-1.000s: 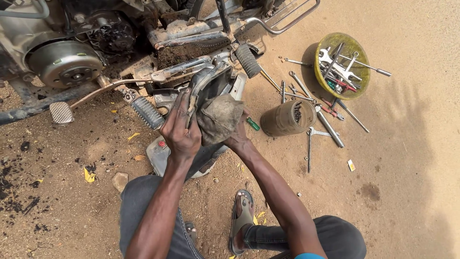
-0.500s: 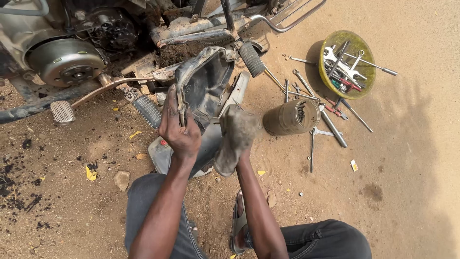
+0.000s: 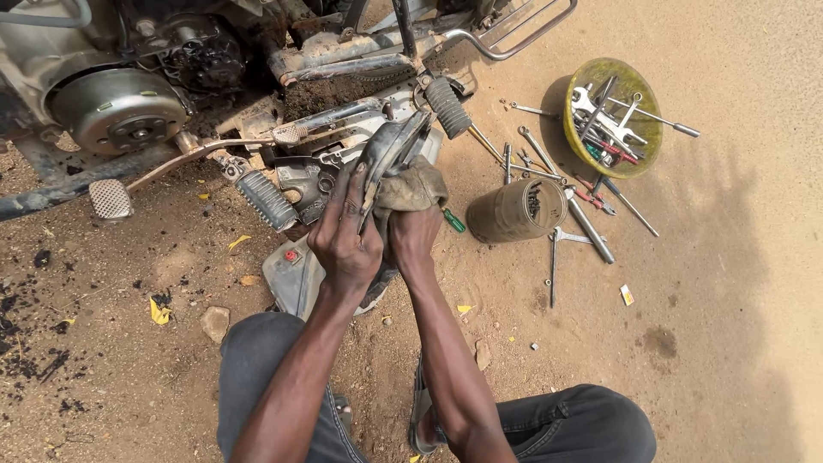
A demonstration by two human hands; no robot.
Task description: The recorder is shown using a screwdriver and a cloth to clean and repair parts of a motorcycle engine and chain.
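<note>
My left hand (image 3: 345, 236) grips a grey metal engine cover (image 3: 387, 147), held on edge above the dirt in front of the motorcycle. My right hand (image 3: 413, 236) presses a dirty brown rag (image 3: 413, 185) against the cover's right side. Both hands sit close together, just below the motorcycle's footrest (image 3: 264, 199). A green-handled screwdriver (image 3: 453, 221) lies on the ground right of the rag.
A motorcycle engine (image 3: 120, 110) and frame fill the top left. A grey plastic container (image 3: 296, 273) lies under my hands. A brown cylinder (image 3: 516, 211) lies to the right, with wrenches (image 3: 557, 244) scattered about and a yellow bowl (image 3: 573, 129) of tools beyond. My knees are at the bottom.
The cover has turned from facing me to edge-on. My right hand with the rag has risen from beside the cover up onto it.
</note>
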